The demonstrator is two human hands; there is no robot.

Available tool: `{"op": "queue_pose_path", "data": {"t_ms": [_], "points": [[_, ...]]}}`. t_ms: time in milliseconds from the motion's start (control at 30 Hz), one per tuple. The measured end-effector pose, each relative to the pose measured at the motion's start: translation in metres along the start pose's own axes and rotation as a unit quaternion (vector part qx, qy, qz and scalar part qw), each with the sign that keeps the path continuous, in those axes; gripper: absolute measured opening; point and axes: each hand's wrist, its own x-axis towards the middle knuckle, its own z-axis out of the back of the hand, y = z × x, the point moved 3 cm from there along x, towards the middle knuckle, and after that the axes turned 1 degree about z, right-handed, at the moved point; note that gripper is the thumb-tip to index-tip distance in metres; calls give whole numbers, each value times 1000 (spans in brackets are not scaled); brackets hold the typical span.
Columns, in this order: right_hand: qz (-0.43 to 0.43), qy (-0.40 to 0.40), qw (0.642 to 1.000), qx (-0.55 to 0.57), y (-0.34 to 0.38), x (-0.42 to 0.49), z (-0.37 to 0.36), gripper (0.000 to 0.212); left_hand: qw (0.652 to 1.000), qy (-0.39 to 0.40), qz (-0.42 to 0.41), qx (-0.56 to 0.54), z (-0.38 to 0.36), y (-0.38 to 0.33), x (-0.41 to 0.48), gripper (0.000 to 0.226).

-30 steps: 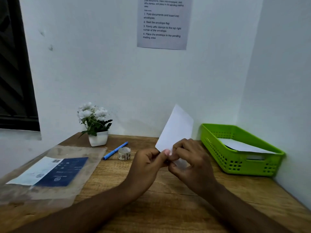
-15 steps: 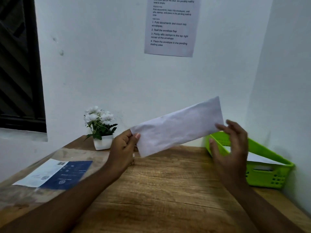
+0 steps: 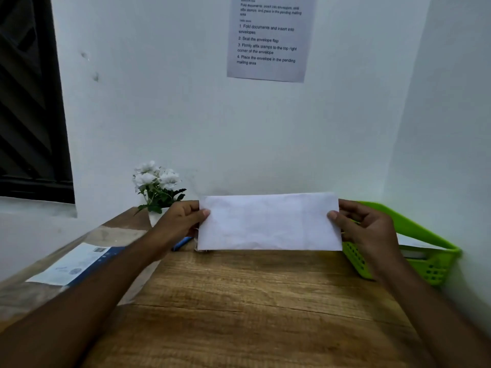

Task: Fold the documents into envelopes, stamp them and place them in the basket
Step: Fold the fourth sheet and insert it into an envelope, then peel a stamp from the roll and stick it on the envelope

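A white envelope is held level above the wooden desk, its plain face toward me. My left hand pinches its left end, thumb on the front. My right hand pinches its right end the same way. The green basket stands at the right against the wall, partly behind my right hand, with a white envelope lying inside it. Only a sliver of the stamp roll shows under the held envelope's left corner.
A clear plastic sleeve with a blue and white printed sheet lies at the desk's left edge. A white pot of white flowers stands at the back. A blue pen peeks out below my left hand. An instruction sheet hangs on the wall.
The envelope swung from upright to level and lifted. My right hand let go, then took hold of the right end; my left hand keeps the left end.
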Motion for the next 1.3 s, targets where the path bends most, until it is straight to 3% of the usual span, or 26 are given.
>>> {"op": "queue_pose_path", "data": {"t_ms": [100,200,267,400,567,900,1067,1300], "points": [[-32,103,993,-40,1,2,3,40,991,88,56,80,15,2,-1,21],[-87,206,971,-89,0,-1,4,48,975,157,110,110,28,6,-3,51],[-124,245,954,-117,-3,-3,4,46,960,208,145,122,27,10,-5,52],[-182,286,929,-146,-5,-5,7,40,940,242,201,135,22,14,-8,40],[-262,363,873,-192,-10,-12,8,42,924,253,250,144,17,17,-12,51],[-283,405,817,-297,-24,-13,11,48,907,279,219,228,8,22,-11,46],[-260,398,821,-315,-30,-10,11,48,913,266,194,240,6,24,-6,43],[-221,388,819,-360,-33,-7,13,38,921,262,171,230,4,27,-5,63]]}}
